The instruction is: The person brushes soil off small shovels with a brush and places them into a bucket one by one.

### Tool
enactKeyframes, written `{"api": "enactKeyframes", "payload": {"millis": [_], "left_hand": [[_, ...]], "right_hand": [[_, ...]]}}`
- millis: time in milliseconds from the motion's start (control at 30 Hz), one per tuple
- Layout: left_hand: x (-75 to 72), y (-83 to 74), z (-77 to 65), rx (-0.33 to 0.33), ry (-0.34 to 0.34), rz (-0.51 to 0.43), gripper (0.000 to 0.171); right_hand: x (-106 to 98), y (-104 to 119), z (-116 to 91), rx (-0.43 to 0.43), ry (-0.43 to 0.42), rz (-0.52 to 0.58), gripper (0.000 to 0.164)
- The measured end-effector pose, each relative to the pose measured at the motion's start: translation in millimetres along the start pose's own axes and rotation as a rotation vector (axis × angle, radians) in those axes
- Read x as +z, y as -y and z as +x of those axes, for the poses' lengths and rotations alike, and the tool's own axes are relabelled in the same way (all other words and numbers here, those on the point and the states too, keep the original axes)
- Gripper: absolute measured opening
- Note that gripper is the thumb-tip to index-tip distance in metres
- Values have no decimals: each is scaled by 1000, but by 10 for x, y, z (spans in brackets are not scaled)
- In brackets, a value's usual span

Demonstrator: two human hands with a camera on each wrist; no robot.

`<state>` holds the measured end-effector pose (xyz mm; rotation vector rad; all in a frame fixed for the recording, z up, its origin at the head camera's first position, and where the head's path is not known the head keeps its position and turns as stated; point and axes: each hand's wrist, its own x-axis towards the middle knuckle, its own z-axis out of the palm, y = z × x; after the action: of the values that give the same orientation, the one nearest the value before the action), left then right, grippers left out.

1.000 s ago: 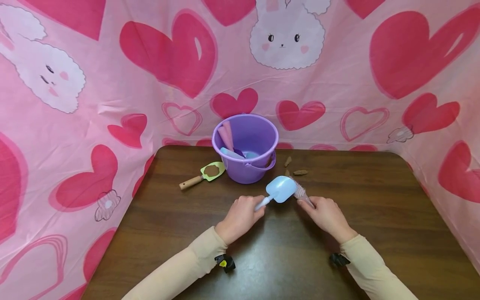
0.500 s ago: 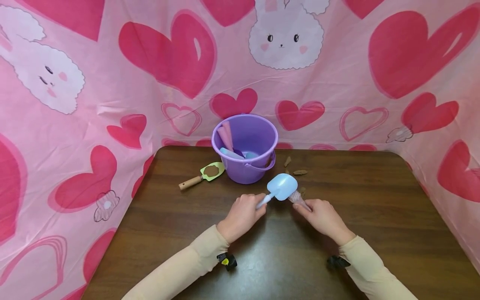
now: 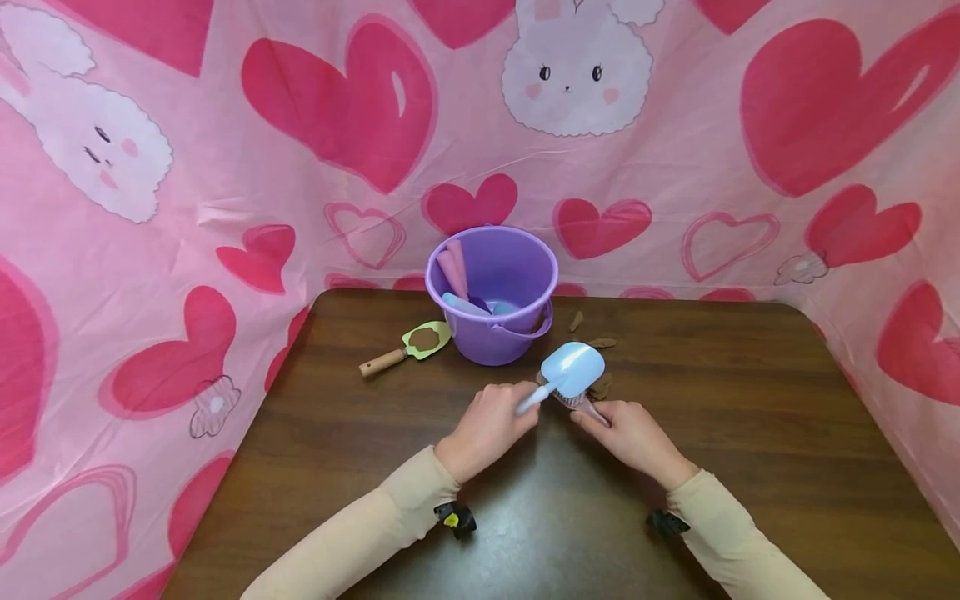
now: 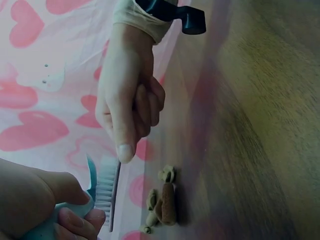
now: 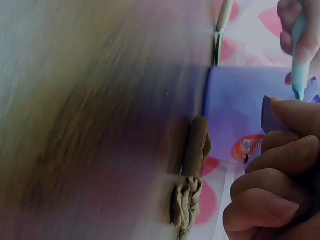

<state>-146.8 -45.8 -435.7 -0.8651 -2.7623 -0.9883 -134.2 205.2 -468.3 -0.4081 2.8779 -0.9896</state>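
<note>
My left hand grips the handle of a light blue toy shovel, its scoop raised above the table. My right hand pinches the handle of a brush with pale bristles. In the head view the scoop partly covers the brush head; in the left wrist view the bristles stand close beside the scoop's edge. Whether they touch I cannot tell. Brown clay-like pieces lie on the table behind the tools. A thick roll and a crumpled lump of it show in the right wrist view.
A purple bucket stands at the back with pink and blue items inside. Left of it lies a green trowel with a wooden handle and a brown lump on its blade. A pink heart-print cloth surrounds the wooden table.
My right hand has moved left with the brush, sliding its head beneath the scoop in the head view. The shovel has shifted slightly right and farther back. More clay now shows right of the scoop.
</note>
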Motion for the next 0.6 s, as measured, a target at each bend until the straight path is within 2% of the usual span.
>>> {"api": "enactKeyframes", "payload": {"millis": [100, 300, 467, 600], "left_hand": [[-6, 3, -7, -16, 17, 2, 6], [5, 47, -24, -34, 56, -21, 10], [5, 54, -36, -38, 93, -15, 3], [-14, 41, -56, -21, 98, 24, 7]], "right_hand": [[-9, 5, -3, 18, -31, -16, 39], [-166, -78, -1, 87, -68, -5, 41], [-226, -131, 3, 102, -30, 7, 39], [-239, -130, -23, 123, 54, 76, 33]]}}
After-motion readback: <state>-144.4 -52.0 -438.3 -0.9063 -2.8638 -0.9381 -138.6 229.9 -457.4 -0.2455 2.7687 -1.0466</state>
